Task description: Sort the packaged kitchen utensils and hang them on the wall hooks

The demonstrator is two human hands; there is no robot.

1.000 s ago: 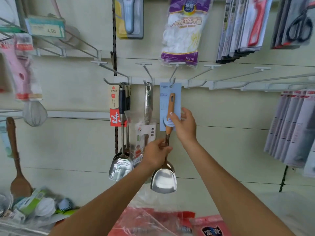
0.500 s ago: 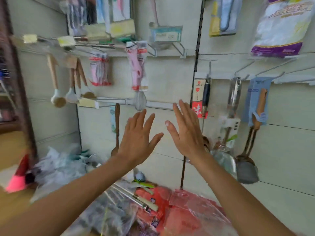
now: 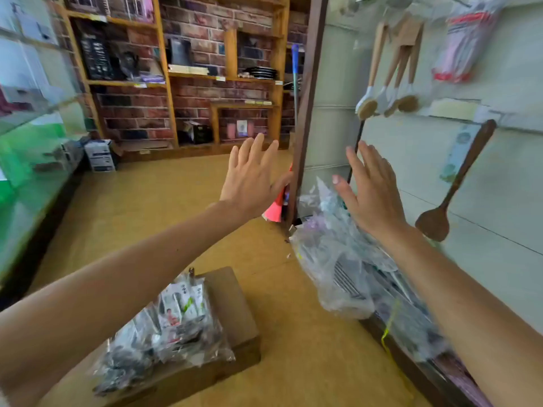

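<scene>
Both hands were raised with fingers straight and spread, palms turned away, holding nothing and touching nothing. The left hand (image 3: 252, 177) hung just left of the dark wooden post (image 3: 307, 98), and the right hand (image 3: 371, 192) just right of it, in front of the wall panel (image 3: 499, 201). One heap of packaged utensils (image 3: 346, 259) lay in clear bags at the foot of the post, on its right. Another bagged heap (image 3: 164, 327) sat on a cardboard box (image 3: 235, 306), well left of the post and nearer the camera. Right of the post, a dark wooden spatula (image 3: 452, 186) and pale-handled brushes (image 3: 385, 92) hung on the wall panel. Half a second earlier the hands were spread the same way, but the view faced the hooks carrying steel ladles and a turner. Those were now out of sight, and brick-backed shelves (image 3: 164, 74) showed left of the post.
</scene>
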